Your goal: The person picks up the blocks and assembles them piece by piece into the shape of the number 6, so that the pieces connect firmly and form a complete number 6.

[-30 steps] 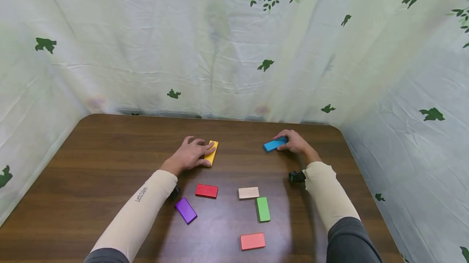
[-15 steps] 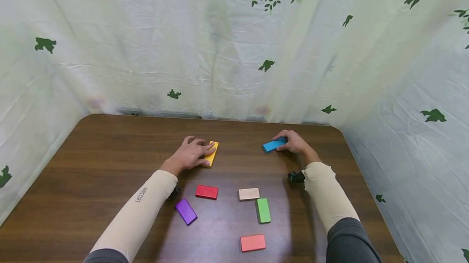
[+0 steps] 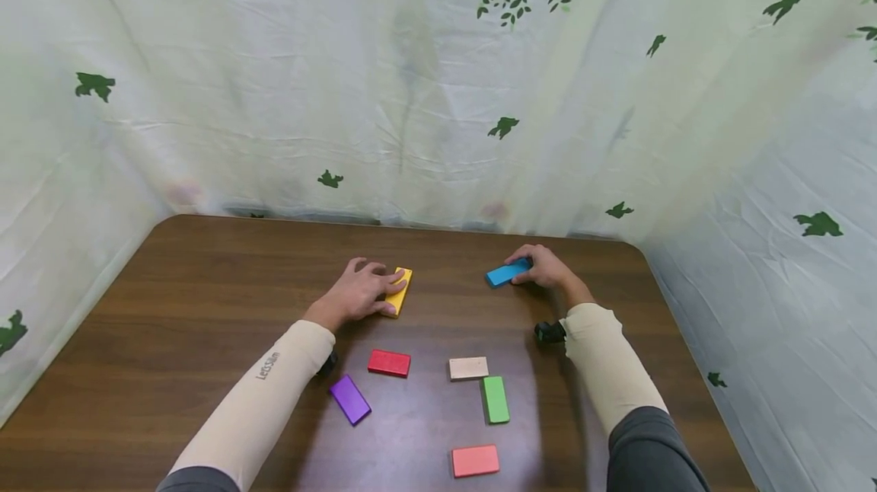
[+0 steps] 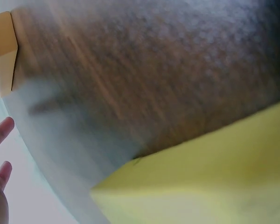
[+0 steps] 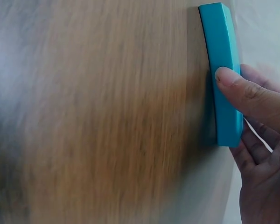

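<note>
My left hand (image 3: 358,292) holds a yellow block (image 3: 400,292) at the back middle of the table, thumb at its near end and a finger laid over its top; other fingers are spread. In the left wrist view only part of this yellow block (image 4: 4,46) and some fingertips show. Farther right, my right hand (image 3: 544,269) pinches a blue block (image 3: 505,273) by its right part. The right wrist view shows the thumb along one long side of the blue block (image 5: 224,93), with fingers behind it. It lies low at the tabletop; contact is unclear.
Nearer on the brown table (image 3: 226,286) lie a red block (image 3: 389,363), a purple block (image 3: 350,400), a beige block (image 3: 468,369), a green block (image 3: 495,400) and a pink block (image 3: 475,461). The beige and green blocks nearly touch. A leaf-print curtain (image 3: 274,96) surrounds the table.
My right hand has shifted slightly left with the blue block. The left hand and the yellow block look unmoved; the head view has tilted a little.
</note>
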`<action>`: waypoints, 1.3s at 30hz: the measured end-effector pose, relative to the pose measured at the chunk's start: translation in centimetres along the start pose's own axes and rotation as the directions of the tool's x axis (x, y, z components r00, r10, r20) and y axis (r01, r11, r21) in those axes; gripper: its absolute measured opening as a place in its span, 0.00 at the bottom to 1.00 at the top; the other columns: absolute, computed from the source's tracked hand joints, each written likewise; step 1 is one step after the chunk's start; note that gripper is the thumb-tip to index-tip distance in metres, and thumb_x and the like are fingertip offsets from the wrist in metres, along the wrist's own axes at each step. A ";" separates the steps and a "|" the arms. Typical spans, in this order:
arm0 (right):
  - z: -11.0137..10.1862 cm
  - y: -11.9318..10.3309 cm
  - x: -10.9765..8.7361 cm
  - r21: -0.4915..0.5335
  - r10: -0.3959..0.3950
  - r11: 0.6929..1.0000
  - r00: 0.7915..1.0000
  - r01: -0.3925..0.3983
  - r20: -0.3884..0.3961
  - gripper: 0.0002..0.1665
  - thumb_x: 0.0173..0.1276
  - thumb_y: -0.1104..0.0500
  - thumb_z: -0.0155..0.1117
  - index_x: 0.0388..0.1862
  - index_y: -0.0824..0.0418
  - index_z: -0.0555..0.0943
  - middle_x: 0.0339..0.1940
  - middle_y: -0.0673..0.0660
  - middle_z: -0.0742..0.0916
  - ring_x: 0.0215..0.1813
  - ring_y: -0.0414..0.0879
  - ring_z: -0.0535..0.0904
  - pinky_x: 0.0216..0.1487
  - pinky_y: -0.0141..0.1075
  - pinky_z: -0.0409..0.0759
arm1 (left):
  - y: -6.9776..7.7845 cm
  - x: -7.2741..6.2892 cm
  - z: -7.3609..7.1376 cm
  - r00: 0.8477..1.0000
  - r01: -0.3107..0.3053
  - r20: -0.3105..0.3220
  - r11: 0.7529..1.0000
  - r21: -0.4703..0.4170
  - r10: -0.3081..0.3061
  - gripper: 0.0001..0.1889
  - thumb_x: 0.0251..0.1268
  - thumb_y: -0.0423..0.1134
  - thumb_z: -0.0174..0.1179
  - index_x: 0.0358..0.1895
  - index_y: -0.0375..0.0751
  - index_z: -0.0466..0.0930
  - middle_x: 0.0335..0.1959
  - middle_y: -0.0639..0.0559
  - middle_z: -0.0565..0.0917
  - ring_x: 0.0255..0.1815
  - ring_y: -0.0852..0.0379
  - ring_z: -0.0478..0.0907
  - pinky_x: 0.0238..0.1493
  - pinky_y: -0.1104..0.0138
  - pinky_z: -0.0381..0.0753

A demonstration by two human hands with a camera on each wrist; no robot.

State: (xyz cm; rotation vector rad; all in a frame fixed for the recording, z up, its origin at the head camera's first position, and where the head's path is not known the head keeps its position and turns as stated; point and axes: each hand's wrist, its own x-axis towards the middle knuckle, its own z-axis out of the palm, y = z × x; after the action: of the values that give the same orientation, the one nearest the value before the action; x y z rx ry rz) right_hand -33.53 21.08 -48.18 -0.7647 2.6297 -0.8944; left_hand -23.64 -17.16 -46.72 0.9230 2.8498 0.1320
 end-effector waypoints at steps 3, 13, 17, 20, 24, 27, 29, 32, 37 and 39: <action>0.2 -0.1 0.3 -0.007 -0.011 1.000 1.000 0.011 0.000 0.20 0.57 0.64 0.74 0.49 0.65 0.84 0.51 0.63 0.83 0.53 0.58 0.75 0.54 0.49 0.73 | 0.1 0.0 -0.1 1.000 0.002 0.001 1.000 0.012 -0.002 0.32 0.61 0.56 0.60 0.68 0.49 0.70 0.68 0.50 0.71 0.66 0.38 0.66 0.65 0.39 0.54; 0.7 -1.2 1.4 -0.026 -0.053 0.998 0.999 0.053 0.008 0.20 0.55 0.63 0.75 0.48 0.66 0.85 0.50 0.63 0.83 0.52 0.57 0.75 0.53 0.48 0.73 | 0.2 -0.1 0.0 1.000 0.002 0.016 0.999 0.032 -0.003 0.32 0.63 0.57 0.58 0.69 0.50 0.69 0.69 0.51 0.70 0.67 0.39 0.65 0.65 0.40 0.54; 1.0 -1.9 1.9 -0.016 -0.056 0.998 0.998 0.056 0.013 0.20 0.55 0.64 0.75 0.48 0.66 0.85 0.50 0.63 0.83 0.53 0.58 0.75 0.53 0.48 0.73 | 0.2 -0.1 -0.1 1.000 0.002 0.011 0.999 0.043 -0.003 0.32 0.63 0.57 0.58 0.69 0.50 0.69 0.69 0.52 0.70 0.67 0.39 0.66 0.64 0.41 0.55; 1.3 -2.2 2.4 -0.014 -0.060 0.998 0.998 0.060 0.016 0.20 0.56 0.64 0.74 0.49 0.66 0.85 0.50 0.63 0.83 0.53 0.58 0.75 0.54 0.48 0.74 | 0.2 -0.2 -0.2 1.000 -0.011 -0.002 0.998 0.056 0.011 0.32 0.63 0.57 0.58 0.68 0.48 0.70 0.68 0.51 0.71 0.66 0.39 0.66 0.64 0.41 0.56; 1.7 -2.7 3.0 -0.023 -0.060 0.998 0.998 0.061 0.017 0.20 0.57 0.64 0.73 0.50 0.65 0.84 0.51 0.63 0.82 0.53 0.57 0.75 0.54 0.48 0.74 | 0.0 -0.3 0.0 1.000 -0.026 -0.010 0.998 0.053 0.026 0.32 0.63 0.57 0.57 0.68 0.48 0.71 0.69 0.51 0.71 0.67 0.38 0.65 0.65 0.40 0.55; 2.1 -3.1 3.5 -0.026 -0.059 0.998 0.998 0.059 0.017 0.20 0.58 0.64 0.73 0.51 0.65 0.84 0.51 0.62 0.82 0.53 0.57 0.75 0.54 0.48 0.74 | 0.0 -0.3 0.1 1.000 -0.028 -0.009 0.998 0.058 0.029 0.32 0.63 0.57 0.57 0.68 0.47 0.70 0.69 0.51 0.70 0.69 0.38 0.63 0.66 0.40 0.54; 2.3 -3.4 3.8 -0.030 -0.064 0.997 0.998 0.065 0.020 0.20 0.59 0.63 0.72 0.51 0.64 0.84 0.52 0.62 0.82 0.54 0.57 0.75 0.55 0.48 0.74 | -0.1 -0.3 0.2 1.000 -0.027 -0.008 0.998 0.055 0.028 0.32 0.63 0.57 0.57 0.68 0.47 0.71 0.69 0.50 0.70 0.69 0.38 0.63 0.66 0.40 0.53; 2.6 -3.9 4.2 -0.044 -0.073 0.996 0.997 0.075 0.026 0.20 0.59 0.63 0.72 0.51 0.64 0.84 0.52 0.62 0.82 0.55 0.57 0.75 0.55 0.48 0.74 | -0.1 -0.3 0.3 1.000 -0.024 -0.004 0.998 0.054 0.024 0.32 0.64 0.57 0.57 0.68 0.47 0.70 0.69 0.50 0.70 0.70 0.38 0.63 0.67 0.40 0.53; 3.1 -4.4 4.8 -0.056 -0.068 0.996 0.997 0.070 0.031 0.20 0.60 0.62 0.72 0.52 0.63 0.84 0.52 0.61 0.82 0.56 0.56 0.74 0.56 0.47 0.73 | -0.1 -0.4 0.4 1.000 -0.023 -0.017 0.999 0.035 0.024 0.32 0.62 0.57 0.58 0.68 0.48 0.71 0.69 0.51 0.70 0.69 0.38 0.63 0.67 0.40 0.52; 3.3 -4.6 5.0 -0.060 -0.070 0.996 0.997 0.071 0.030 0.20 0.60 0.63 0.72 0.52 0.63 0.84 0.52 0.61 0.82 0.56 0.56 0.74 0.57 0.47 0.73 | -0.1 -0.5 0.4 0.999 -0.021 -0.024 1.000 0.019 0.022 0.32 0.61 0.56 0.58 0.68 0.47 0.71 0.69 0.51 0.70 0.69 0.37 0.64 0.67 0.39 0.52</action>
State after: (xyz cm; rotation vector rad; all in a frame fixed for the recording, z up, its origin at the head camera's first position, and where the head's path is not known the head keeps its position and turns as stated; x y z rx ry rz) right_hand -34.57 13.56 -48.19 -0.8840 2.6314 -0.8180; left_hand -23.23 -17.46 -47.08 0.9625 2.8685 0.1192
